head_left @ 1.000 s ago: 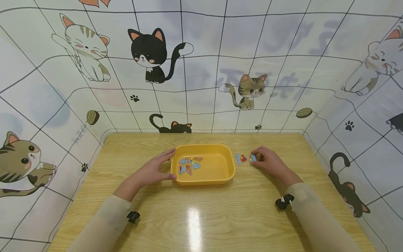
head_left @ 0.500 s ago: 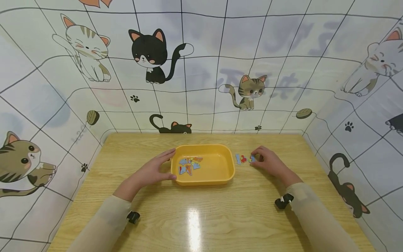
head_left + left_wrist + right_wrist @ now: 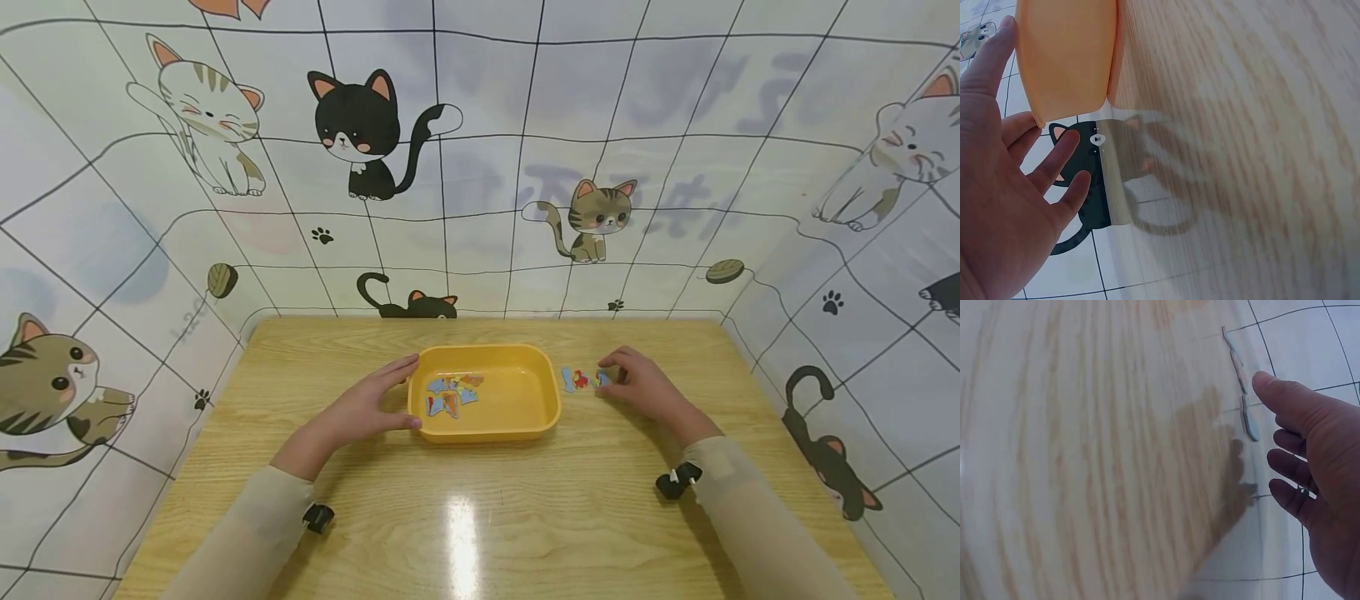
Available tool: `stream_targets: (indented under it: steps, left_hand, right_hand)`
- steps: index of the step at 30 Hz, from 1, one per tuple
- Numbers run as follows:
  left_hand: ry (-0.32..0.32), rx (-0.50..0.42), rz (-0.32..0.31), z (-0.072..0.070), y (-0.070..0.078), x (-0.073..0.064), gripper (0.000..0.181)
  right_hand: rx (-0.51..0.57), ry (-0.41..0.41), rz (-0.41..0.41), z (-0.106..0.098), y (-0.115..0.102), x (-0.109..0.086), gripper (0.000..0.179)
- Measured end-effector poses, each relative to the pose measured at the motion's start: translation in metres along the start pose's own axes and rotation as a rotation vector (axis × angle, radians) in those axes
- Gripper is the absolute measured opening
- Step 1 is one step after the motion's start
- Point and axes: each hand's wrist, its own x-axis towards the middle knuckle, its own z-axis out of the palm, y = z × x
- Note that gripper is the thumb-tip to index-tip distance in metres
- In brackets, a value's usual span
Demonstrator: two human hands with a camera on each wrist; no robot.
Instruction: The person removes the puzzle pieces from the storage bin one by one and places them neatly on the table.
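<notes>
A yellow tray [image 3: 517, 400] stands on the table. Its left side holds a cluster of cut-out picture puzzle pieces [image 3: 452, 392] in blue, orange and red. My left hand [image 3: 363, 407] rests at the tray's left end, thumb at the near corner and fingers along the far corner; in the left wrist view the other fingers are spread. To the right of the tray, three puzzle pieces [image 3: 580, 380] lie in a row. My right hand [image 3: 643, 385] is at the rightmost, blue-and-yellow piece [image 3: 602, 378], thumb and forefinger on either side; the right wrist view shows the thumb [image 3: 1279, 390] just above the row.
A light wooden table [image 3: 375, 517] carries the tray and pieces. White walls with grid lines and cartoon cats [image 3: 356, 133] rise behind it and on both sides. A black wrist camera [image 3: 318, 517] sits on the left sleeve, another [image 3: 677, 481] on the right.
The rightmost puzzle piece has shifted slightly to the left, closer to the red one, at my right fingertips. My left hand and the tray have stayed in place.
</notes>
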Motion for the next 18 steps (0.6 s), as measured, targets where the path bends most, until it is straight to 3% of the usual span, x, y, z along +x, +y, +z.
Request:
stream_targets:
  steps: [11, 18]
  left_hand:
    - [0.006, 0.000, 0.006, -0.001, 0.002, -0.001, 0.107]
    - [0.019, 0.010, 0.055, -0.002, 0.004, -0.001, 0.105]
  right_hand:
    - [0.015, 0.064, -0.116, -0.005, -0.047, 0.009, 0.038]
    - [0.036, 0.061, -0.216, -0.001, -0.086, 0.023, 0.041]
